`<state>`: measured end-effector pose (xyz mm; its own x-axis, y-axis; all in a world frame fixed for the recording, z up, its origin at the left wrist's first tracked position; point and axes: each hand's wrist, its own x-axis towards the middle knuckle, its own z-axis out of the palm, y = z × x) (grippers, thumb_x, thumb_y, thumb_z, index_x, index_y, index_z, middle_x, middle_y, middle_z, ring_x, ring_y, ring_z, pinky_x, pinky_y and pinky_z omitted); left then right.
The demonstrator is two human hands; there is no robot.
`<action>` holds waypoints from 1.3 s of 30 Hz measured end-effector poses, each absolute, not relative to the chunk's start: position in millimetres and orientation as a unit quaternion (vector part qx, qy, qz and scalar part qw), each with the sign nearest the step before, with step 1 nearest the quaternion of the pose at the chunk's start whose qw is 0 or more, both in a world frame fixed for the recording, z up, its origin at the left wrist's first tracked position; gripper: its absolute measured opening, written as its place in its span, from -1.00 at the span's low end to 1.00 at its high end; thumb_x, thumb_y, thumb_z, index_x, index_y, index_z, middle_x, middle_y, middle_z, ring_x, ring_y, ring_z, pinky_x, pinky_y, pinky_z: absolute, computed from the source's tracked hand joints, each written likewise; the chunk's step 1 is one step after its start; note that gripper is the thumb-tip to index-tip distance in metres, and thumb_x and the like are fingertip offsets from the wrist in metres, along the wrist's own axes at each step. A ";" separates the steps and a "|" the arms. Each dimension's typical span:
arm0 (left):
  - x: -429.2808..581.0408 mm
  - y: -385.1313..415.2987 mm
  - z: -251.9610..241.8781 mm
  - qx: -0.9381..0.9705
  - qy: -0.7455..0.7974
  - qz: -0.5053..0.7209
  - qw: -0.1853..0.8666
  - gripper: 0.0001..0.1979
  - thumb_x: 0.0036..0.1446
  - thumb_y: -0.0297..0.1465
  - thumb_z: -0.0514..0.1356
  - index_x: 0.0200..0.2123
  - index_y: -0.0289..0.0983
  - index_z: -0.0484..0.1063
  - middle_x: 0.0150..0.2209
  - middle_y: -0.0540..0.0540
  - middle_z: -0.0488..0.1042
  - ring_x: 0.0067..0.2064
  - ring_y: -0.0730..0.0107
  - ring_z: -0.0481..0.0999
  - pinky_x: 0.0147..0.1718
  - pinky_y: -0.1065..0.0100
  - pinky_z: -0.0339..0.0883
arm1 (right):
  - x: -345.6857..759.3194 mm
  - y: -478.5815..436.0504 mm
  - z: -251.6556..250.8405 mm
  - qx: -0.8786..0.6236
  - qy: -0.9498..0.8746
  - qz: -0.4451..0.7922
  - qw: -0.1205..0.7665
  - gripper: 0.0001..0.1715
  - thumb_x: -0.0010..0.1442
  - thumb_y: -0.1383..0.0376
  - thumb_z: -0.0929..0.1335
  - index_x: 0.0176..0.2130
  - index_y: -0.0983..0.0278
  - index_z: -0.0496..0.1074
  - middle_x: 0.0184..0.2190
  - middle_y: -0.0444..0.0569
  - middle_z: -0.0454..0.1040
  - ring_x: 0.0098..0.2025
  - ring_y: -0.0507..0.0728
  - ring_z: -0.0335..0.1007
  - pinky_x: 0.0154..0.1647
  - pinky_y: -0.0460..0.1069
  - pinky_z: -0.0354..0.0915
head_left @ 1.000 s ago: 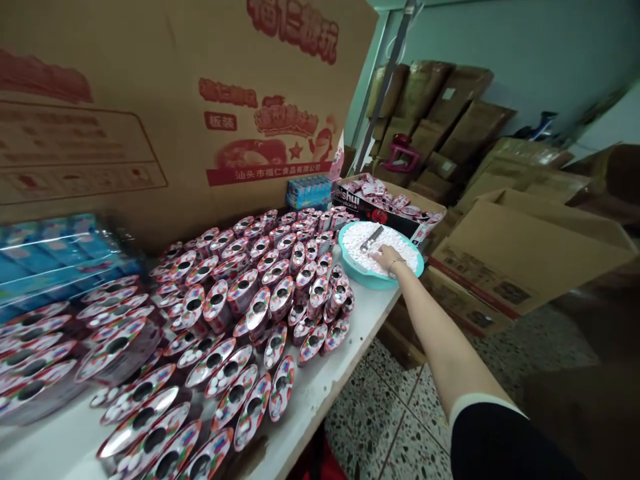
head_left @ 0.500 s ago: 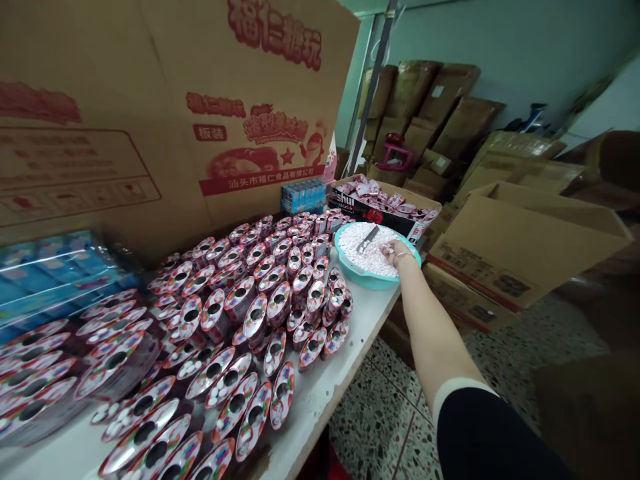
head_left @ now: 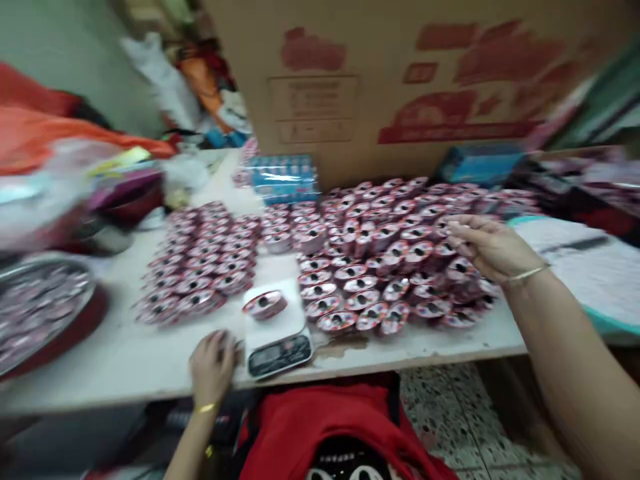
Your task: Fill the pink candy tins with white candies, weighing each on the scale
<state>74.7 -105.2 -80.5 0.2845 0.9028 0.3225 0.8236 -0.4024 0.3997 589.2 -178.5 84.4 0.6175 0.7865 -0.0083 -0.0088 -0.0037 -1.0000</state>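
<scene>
**Right hand (head_left: 483,248) hovering by the packs (head_left: 360,268), left hand (head_left: 213,363) resting**

The right hand's fingers are bunching together; whether they are gripping anything, one cannot tell. The packs are spreading below and left of that grip, while the basin (head_left: 607,325) of white pieces is sitting just to its right. The left hand's fingers are curling on the table (head_left: 150,360), their hold unclear. Just right of them, the scale (head_left: 253,333) is bearing a single pack (head_left: 265,305).

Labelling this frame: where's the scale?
Head view, just left of center: the scale sits on the table, right of the left hand, under one oval container.
</scene>
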 end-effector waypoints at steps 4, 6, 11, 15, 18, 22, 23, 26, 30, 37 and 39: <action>44.0 -122.1 -97.4 0.761 0.586 0.279 0.016 -0.74 0.18 -0.28 0.06 -0.14 -0.30 0.37 -0.16 -0.20 0.40 -0.09 0.20 0.38 -0.09 0.15 0.26 | 442.3 -131.6 92.8 -0.568 -0.484 0.495 0.445 -0.71 0.02 0.20 0.41 -0.26 0.32 0.43 -0.56 -0.14 0.33 -0.60 -0.08 0.17 -0.62 -0.17 0.07; 45.2 -119.7 -103.6 0.757 0.585 0.291 0.015 -0.75 0.17 -0.28 0.06 -0.16 -0.30 0.38 -0.17 -0.19 0.41 -0.10 0.22 0.38 -0.09 0.19 0.24 | 380.9 -113.5 90.1 -0.558 -0.570 0.482 0.362 -0.79 0.09 0.27 0.36 -0.26 0.35 0.43 -0.59 -0.16 0.31 -0.60 -0.08 0.16 -0.57 -0.15 0.11; 45.0 -119.7 -105.9 0.762 0.570 0.307 0.024 -0.78 0.18 -0.29 0.05 -0.20 -0.28 0.38 -0.19 -0.16 0.43 -0.11 0.23 0.38 -0.13 0.23 0.21 | 300.3 -80.9 66.3 -0.560 -0.732 0.334 0.196 -0.85 0.13 0.42 0.30 -0.27 0.37 0.46 -0.44 -0.07 0.43 -0.39 -0.01 0.31 -0.33 -0.12 0.18; 42.1 -122.3 -103.9 0.762 0.566 0.313 0.021 -0.80 0.18 -0.30 0.05 -0.22 -0.26 0.39 -0.20 -0.14 0.43 -0.10 0.23 0.37 -0.13 0.24 0.20 | 281.6 -74.0 51.8 -0.562 -0.782 0.253 0.095 -0.84 0.15 0.42 0.30 -0.25 0.36 0.46 -0.28 0.02 0.46 -0.25 0.05 0.32 -0.23 -0.11 0.15; 42.8 -122.7 -102.4 0.761 0.565 0.318 0.029 -0.81 0.18 -0.31 0.06 -0.22 -0.26 0.39 -0.20 -0.14 0.43 -0.10 0.24 0.37 -0.13 0.24 0.20 | 278.3 -73.2 46.8 -0.573 -0.781 0.240 0.062 -0.78 0.14 0.43 0.31 -0.18 0.37 0.45 -0.24 0.10 0.44 -0.24 0.10 0.32 -0.25 -0.08 0.14; 43.7 -122.5 -101.5 0.757 0.567 0.322 0.032 -0.81 0.18 -0.31 0.07 -0.22 -0.26 0.39 -0.19 -0.15 0.43 -0.10 0.23 0.37 -0.12 0.22 0.19 | 277.7 -72.7 46.7 -0.578 -0.782 0.232 0.033 -0.73 0.16 0.42 0.29 -0.11 0.36 0.42 -0.21 0.13 0.41 -0.24 0.12 0.32 -0.27 -0.08 0.13; 43.7 -122.5 -101.5 0.757 0.568 0.322 0.033 -0.81 0.18 -0.31 0.07 -0.22 -0.26 0.39 -0.20 -0.15 0.43 -0.10 0.23 0.37 -0.12 0.22 0.19 | 277.4 -72.6 47.5 -0.576 -0.784 0.229 0.028 -0.73 0.16 0.41 0.29 -0.11 0.36 0.42 -0.20 0.12 0.41 -0.24 0.12 0.32 -0.27 -0.08 0.13; 44.4 -123.1 -101.7 0.755 0.569 0.322 0.036 -0.81 0.17 -0.31 0.07 -0.23 -0.26 0.39 -0.20 -0.15 0.43 -0.11 0.23 0.37 -0.13 0.23 0.19 | 276.2 -72.1 50.8 -0.570 -0.792 0.218 0.018 -0.77 0.17 0.42 0.28 -0.15 0.37 0.43 -0.22 0.11 0.41 -0.23 0.10 0.31 -0.25 -0.09 0.13; 46.2 -124.3 -101.5 0.752 0.577 0.317 0.035 -0.81 0.18 -0.31 0.07 -0.23 -0.26 0.39 -0.20 -0.14 0.43 -0.11 0.24 0.36 -0.13 0.23 0.18 | 276.9 -69.9 54.1 -0.567 -0.794 0.214 0.050 -0.84 0.14 0.47 0.29 -0.30 0.40 0.47 -0.30 0.09 0.42 -0.27 0.08 0.30 -0.23 -0.08 0.15; 47.8 -124.7 -99.2 0.752 0.580 0.311 0.037 -0.82 0.17 -0.32 0.08 -0.23 -0.26 0.39 -0.20 -0.13 0.44 -0.11 0.24 0.36 -0.12 0.24 0.18 | 298.8 -67.5 59.3 -0.572 -0.609 0.467 0.291 -0.94 0.09 0.44 0.33 -0.36 0.38 0.43 -0.56 -0.12 0.36 -0.58 -0.07 0.17 -0.53 -0.14 0.12; 48.1 -124.6 -99.2 0.751 0.582 0.311 0.039 -0.82 0.17 -0.32 0.08 -0.23 -0.26 0.39 -0.20 -0.13 0.43 -0.11 0.24 0.35 -0.11 0.23 0.18 | 308.6 -69.3 60.9 -0.545 -0.492 0.585 0.345 -0.93 0.08 0.40 0.36 -0.34 0.38 0.42 -0.57 -0.15 0.35 -0.63 -0.12 0.13 -0.63 -0.18 0.05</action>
